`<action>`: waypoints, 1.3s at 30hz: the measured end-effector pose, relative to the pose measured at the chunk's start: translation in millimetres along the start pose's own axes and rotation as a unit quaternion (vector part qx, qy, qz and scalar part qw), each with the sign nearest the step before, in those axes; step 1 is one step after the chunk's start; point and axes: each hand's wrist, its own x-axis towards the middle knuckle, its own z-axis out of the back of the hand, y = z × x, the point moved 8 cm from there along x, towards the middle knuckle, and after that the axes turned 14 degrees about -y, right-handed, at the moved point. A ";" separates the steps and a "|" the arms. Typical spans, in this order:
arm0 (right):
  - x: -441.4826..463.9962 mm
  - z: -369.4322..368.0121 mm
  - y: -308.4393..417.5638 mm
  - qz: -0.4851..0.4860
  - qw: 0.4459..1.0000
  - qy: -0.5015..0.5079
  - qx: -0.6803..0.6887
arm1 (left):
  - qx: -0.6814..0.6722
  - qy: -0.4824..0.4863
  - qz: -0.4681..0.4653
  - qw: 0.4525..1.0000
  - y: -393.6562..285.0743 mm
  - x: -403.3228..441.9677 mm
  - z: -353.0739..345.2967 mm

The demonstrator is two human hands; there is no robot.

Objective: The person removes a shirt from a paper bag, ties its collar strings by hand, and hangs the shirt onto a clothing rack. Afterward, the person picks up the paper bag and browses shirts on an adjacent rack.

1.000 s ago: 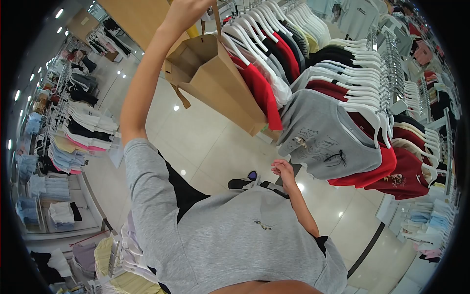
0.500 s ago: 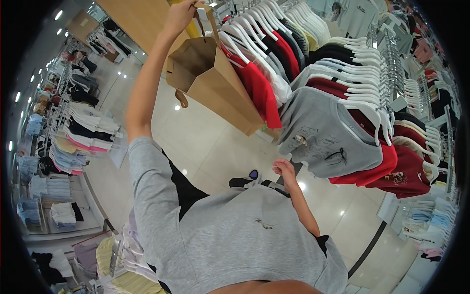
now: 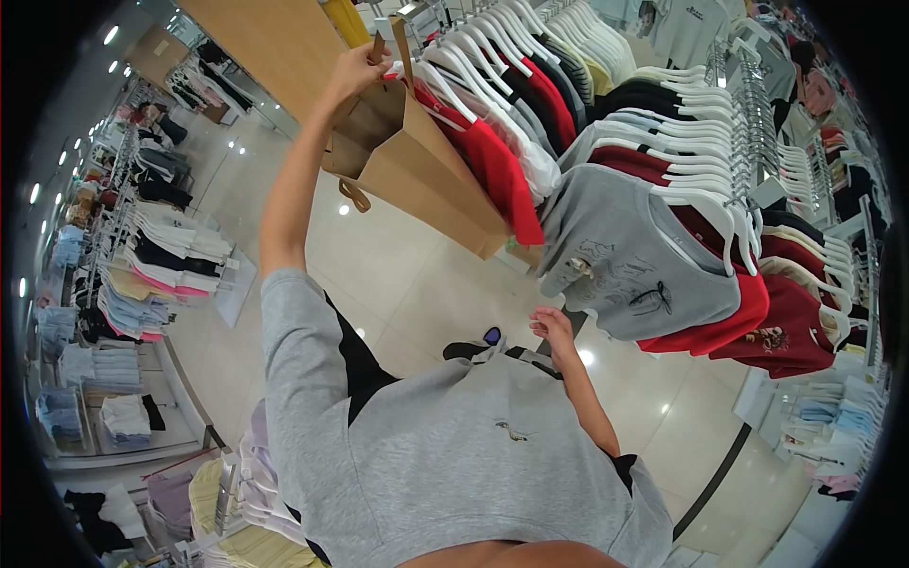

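Observation:
A tall brown paper bag (image 3: pixel 431 180) hangs with its mouth uppermost at the end of the clothes rack, beside a red garment (image 3: pixel 492 175). My left hand (image 3: pixel 362 74) is at the top of the bag, its fingers closed on one strap handle (image 3: pixel 380 49). The other visible strap rises beside it. Inside, the bag is shadowed and its contents cannot be made out. Lower down, my right hand (image 3: pixel 552 328) hangs loosely with nothing in it, fingers slightly curled and apart, left of a grey shirt (image 3: pixel 639 260) on a white hanger.
Red, black and white clothes fill the rack, with dark red shirts (image 3: pixel 786 327) at its right. More clothing stands on racks (image 3: pixel 170 246) and shelves along the left. Yellow garments (image 3: pixel 260 547) lie at the lower left. The tiled floor (image 3: pixel 407 275) shows below the bag.
My left hand has come down and slightly right, nearer the bag's mouth. The strap in its fingers now stands lower. My right hand has barely moved.

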 end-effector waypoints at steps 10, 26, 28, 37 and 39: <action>2.2 -4.2 -1.1 -0.003 1.000 0.013 0.002 | 0.119 -0.026 -0.070 0.990 -16.8 -26.4 -6.4; 10.0 -1.8 3.4 0.106 0.993 0.004 -0.050 | 0.112 -0.220 -0.078 0.966 -43.5 -39.1 16.3; 4.6 -13.6 39.8 0.240 0.964 -0.004 -0.110 | 0.095 -0.235 -0.074 0.965 -52.6 -36.1 22.3; -72.0 -225.6 363.5 0.566 0.823 0.047 -0.020 | 0.116 -0.144 -0.067 0.980 -26.6 -45.4 -3.0; -40.5 -265.9 378.3 0.593 0.800 0.009 -0.091 | 0.114 -0.152 -0.083 0.978 -26.5 -48.2 -1.5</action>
